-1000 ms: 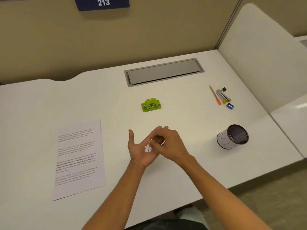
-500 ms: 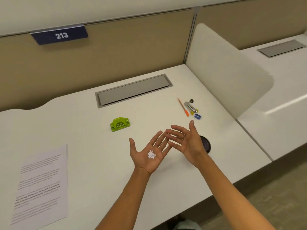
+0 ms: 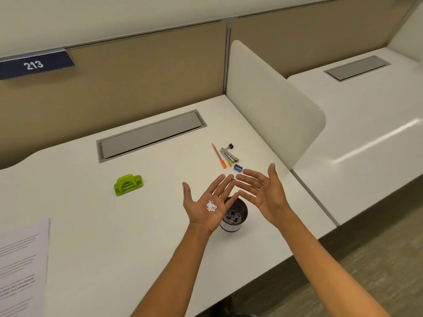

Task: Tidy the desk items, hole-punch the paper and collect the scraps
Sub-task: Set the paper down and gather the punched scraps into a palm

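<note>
My left hand is held palm up with fingers spread, and a small heap of white paper scraps rests in the palm. It hovers just left of and partly over a black mesh pen cup that stands upright on the desk. My right hand is open and empty, palm facing left, to the right of the cup. A green hole punch sits on the desk to the left. The printed paper lies at the far left edge.
An orange pen, a silver stapler, a black binder clip and a blue sharpener lie behind my hands. A grey cable hatch is set into the white desk. A white divider panel stands on the right.
My right hand lifted off the scraps in my left palm and opened. Both hands moved right to the pen cup, which now stands between them.
</note>
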### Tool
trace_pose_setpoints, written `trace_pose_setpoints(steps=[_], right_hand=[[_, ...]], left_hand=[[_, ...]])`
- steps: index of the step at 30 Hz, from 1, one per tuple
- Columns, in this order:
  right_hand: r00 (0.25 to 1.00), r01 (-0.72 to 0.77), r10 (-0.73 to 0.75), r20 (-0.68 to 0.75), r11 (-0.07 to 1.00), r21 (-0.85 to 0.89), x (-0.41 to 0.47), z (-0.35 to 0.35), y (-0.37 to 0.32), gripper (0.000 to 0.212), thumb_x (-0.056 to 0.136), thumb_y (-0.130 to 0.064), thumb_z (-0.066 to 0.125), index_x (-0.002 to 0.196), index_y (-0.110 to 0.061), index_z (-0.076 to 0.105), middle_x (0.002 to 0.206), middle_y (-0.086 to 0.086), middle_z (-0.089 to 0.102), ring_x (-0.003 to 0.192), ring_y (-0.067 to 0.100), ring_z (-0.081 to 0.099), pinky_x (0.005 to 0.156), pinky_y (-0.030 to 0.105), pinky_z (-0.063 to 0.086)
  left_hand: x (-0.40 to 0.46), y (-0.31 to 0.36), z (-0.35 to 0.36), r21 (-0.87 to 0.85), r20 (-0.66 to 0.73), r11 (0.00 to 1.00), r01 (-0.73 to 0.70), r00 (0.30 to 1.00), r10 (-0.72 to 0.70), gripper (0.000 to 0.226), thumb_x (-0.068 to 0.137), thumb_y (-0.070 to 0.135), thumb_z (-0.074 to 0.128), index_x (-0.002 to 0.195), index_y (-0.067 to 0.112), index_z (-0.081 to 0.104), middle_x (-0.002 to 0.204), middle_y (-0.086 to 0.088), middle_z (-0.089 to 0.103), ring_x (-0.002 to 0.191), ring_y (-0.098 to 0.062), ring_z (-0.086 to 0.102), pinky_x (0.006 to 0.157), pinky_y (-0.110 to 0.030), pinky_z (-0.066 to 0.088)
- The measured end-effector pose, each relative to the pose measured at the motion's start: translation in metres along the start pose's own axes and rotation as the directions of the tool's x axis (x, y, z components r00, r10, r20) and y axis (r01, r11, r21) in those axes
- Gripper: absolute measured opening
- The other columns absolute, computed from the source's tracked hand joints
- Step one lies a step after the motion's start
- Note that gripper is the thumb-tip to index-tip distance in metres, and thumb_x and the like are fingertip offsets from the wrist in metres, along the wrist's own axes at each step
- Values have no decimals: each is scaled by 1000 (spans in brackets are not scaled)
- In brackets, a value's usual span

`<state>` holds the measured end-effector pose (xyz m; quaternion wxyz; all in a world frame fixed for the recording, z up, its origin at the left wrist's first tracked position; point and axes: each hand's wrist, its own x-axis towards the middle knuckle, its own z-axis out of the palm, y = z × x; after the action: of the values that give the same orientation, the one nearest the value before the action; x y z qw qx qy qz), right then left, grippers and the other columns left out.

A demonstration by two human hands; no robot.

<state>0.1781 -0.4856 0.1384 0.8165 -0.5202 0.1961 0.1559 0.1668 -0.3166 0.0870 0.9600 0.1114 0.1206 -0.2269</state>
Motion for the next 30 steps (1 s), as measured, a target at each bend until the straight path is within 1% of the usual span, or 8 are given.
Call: trace_pose_setpoints(steps=[6,11,16,20,23,25,28,30], right_hand=[[998,14,-17,-60,998,-58,5,-2,5,77,95,-67,23,123,-6,62,116,13,71,108,28,68,97,47,51],[991,43,-56,-118,993,-114,4,-6,6,74,97,-64,20,117,-8,66,113,11,73,105,26,69,92,44,54],[980,110,-159,-119,932,-345,2,-7,17,73,98,-61,15,107,-15,71,108,0,74,103,16,68,91,43,54],[965,205,-260,-32,827,-524,-1,-8,33,71,96,-64,14,110,-24,71,116,-8,69,113,4,59,98,42,50],[913,363,-392,111,657,-660,-9,-7,48,71,90,-72,14,129,-32,58,139,-16,52,132,1,40,110,40,39],[854,472,-435,285,418,-776,-15,-3,62,74,92,-70,9,146,-30,39,157,-11,27,145,7,18,116,35,27],[798,520,-372,474,26,-854,-24,5,85,75,92,-66,1,155,-25,7,164,-2,-6,150,16,-7,119,41,10],[827,466,-343,445,-24,-884,-26,0,100,77,91,-68,-2,154,-26,-5,163,-2,-16,149,15,-16,119,52,6]], left_hand=[[11,-3,4,255,-81,965,-57,993,80,102,78,82,36,139,0,50,143,-20,52,140,-29,42,122,-50,19],[20,-13,5,536,-101,843,-49,987,122,94,87,78,17,142,9,48,147,-6,52,144,-15,34,124,-43,11],[21,-22,11,816,-132,577,-28,964,233,88,84,81,19,150,25,34,164,9,14,145,5,5,122,-33,0],[21,-21,12,852,-121,523,-2,972,201,85,86,76,12,155,26,15,163,14,4,133,12,3,117,-30,-4],[21,-18,13,837,-157,547,18,965,208,98,75,83,21,155,28,15,164,15,0,144,6,-4,120,-33,-5],[18,-18,14,783,-197,621,39,962,188,115,58,96,42,153,36,21,164,14,-1,151,-7,-5,124,-43,0],[20,-20,6,684,-185,729,33,974,129,113,54,93,56,150,43,24,165,11,4,153,-22,1,123,-53,7],[18,-20,14,712,-189,702,22,969,161,115,59,94,47,153,35,17,164,15,6,152,-11,2,125,-48,5]])
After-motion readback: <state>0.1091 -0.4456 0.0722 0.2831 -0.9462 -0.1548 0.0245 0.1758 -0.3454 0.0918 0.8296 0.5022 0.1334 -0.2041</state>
